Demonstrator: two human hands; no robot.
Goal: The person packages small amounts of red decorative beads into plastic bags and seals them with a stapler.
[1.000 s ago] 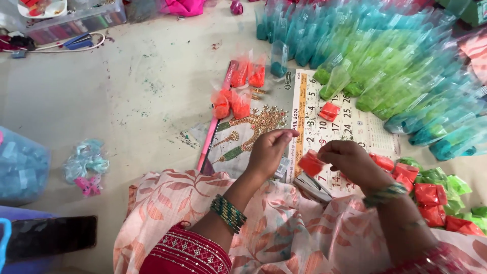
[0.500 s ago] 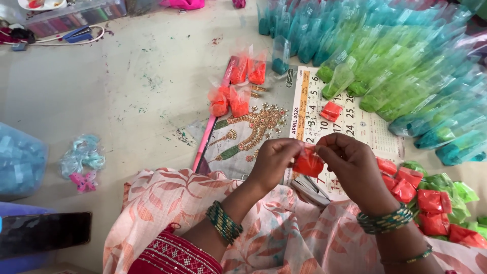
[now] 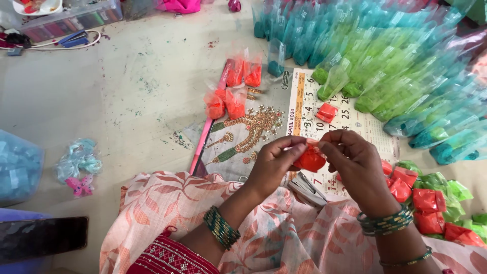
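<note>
Pinching a small orange packet (image 3: pixel 310 160) between both sets of fingertips, a person seated on the floor works over a wall calendar page (image 3: pixel 350 127) spread before the knees; the left hand (image 3: pixel 271 165) grips the packet's left edge with thumb and forefinger closed on it, while the right hand (image 3: pixel 355 162) closes on its top right corner, green bangles on both wrists. One folded orange packet (image 3: pixel 326 112) lies apart on the calendar just beyond the hands, and a pile of folded orange and green packets (image 3: pixel 431 203) sits by the right wrist, suggesting a good share is already closed. Four open orange pouches (image 3: pixel 233 89) stand farther out near a pink pen (image 3: pixel 209 127), apparently yet to be folded. Rows of green and teal filled pouches (image 3: pixel 385 56) crowd the upper right. A blue bag (image 3: pixel 18 167) and a dark phone (image 3: pixel 40 238) lie at the left on the pale floor (image 3: pixel 127 81)
</note>
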